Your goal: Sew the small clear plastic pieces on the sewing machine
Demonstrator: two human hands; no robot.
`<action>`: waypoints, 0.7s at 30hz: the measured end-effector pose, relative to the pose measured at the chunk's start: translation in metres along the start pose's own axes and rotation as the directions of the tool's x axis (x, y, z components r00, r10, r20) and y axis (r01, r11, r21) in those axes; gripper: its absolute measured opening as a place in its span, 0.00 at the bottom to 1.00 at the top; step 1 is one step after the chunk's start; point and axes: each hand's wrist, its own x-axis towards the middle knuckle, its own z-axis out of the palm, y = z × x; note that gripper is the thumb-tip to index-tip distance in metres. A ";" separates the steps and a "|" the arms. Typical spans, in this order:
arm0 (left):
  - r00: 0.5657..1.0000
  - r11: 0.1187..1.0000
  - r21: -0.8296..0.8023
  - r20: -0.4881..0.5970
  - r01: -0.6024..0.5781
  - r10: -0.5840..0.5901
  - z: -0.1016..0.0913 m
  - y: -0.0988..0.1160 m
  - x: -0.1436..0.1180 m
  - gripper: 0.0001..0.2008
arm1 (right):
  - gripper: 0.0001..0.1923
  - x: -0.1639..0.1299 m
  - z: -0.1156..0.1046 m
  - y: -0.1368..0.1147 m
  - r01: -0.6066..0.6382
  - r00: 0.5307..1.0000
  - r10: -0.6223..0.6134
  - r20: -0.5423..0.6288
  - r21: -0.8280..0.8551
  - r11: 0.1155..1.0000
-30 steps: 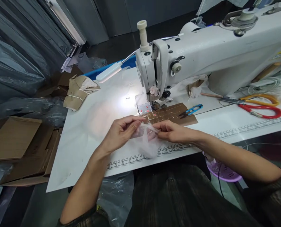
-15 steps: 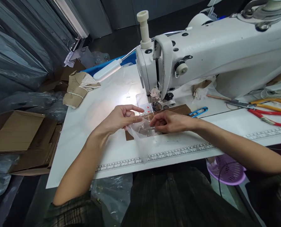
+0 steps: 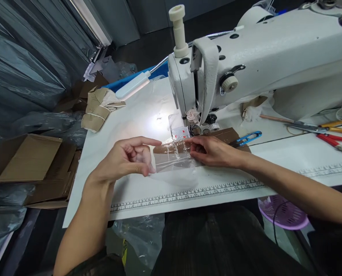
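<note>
A thin, sheer white piece of fabric (image 3: pixel 173 174) is spread over a strip of brown cardboard (image 3: pixel 224 136) beside the needle area of a white sewing machine (image 3: pixel 185 92). My left hand (image 3: pixel 127 157) is at the fabric's left edge, index finger and thumb stretched apart and the other fingers curled. Whether the curled fingers touch the edge is hard to see. On the other side, my right hand (image 3: pixel 214 151) pinches the sheer fabric close to the presser foot, fingertips partly hidden. Shiny clear material on the cardboard reflects the lamp light.
Blue thread snips (image 3: pixel 248 138) lie right of my right hand, with scissors (image 3: pixel 326 132) farther right. A printed ruler (image 3: pixel 185 193) runs along the table's front edge. A lamp (image 3: pixel 133 85) and a tied cardboard bundle (image 3: pixel 97 113) are at the back left.
My left hand has moved left and its thumb and index finger have spread apart. The sheer fabric, bunched and hanging before, now lies flatter. The view has shifted slightly.
</note>
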 end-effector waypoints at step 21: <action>0.941 0.379 0.914 0.010 -0.146 0.337 0.024 -0.036 0.118 0.11 | 0.08 0.007 -0.001 0.016 -0.266 0.937 0.228 -0.265 -0.120 0.956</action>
